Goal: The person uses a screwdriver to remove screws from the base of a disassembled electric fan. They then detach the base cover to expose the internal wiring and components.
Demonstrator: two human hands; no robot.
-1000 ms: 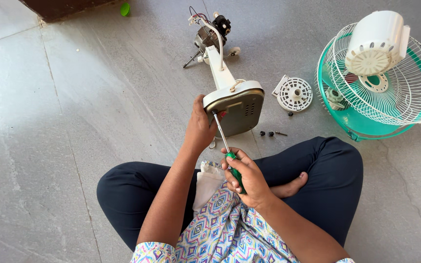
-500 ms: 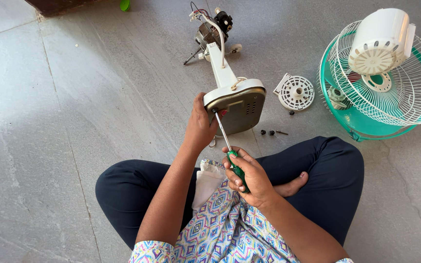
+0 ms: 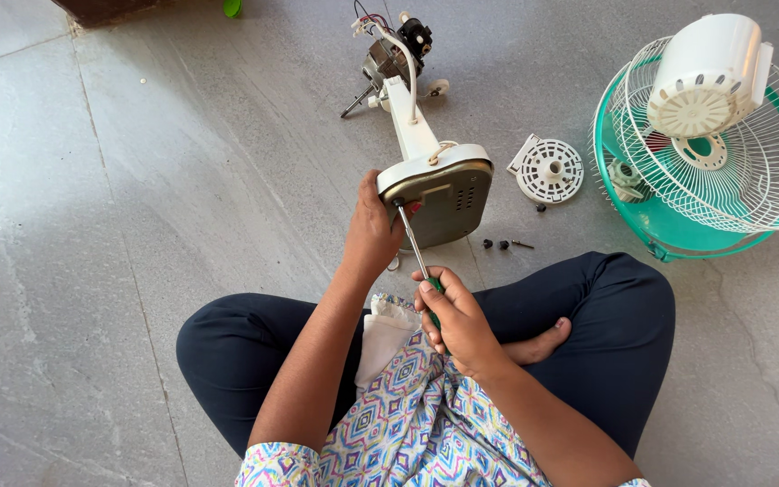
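Observation:
I sit cross-legged on a grey stone floor. My left hand (image 3: 373, 227) grips the left edge of a white fan base (image 3: 444, 194), tipped up so its grey underside faces me. Its white neck runs away from me to the bare motor (image 3: 396, 50) with loose wires. My right hand (image 3: 453, 316) is closed around the green handle of a screwdriver (image 3: 415, 252). The metal shaft slants up and its tip touches the upper left corner of the grey underside.
Small dark screws (image 3: 502, 243) lie on the floor right of the base. A round white slotted cover (image 3: 549, 169) lies beyond them. At the right, a white wire fan guard (image 3: 750, 171) rests in a green guard (image 3: 669, 230), with a white motor housing (image 3: 705, 77) on top.
The hands, screwdriver and base keep the same hold. The view has shifted slightly; the screwdriver tip stays at the base's corner.

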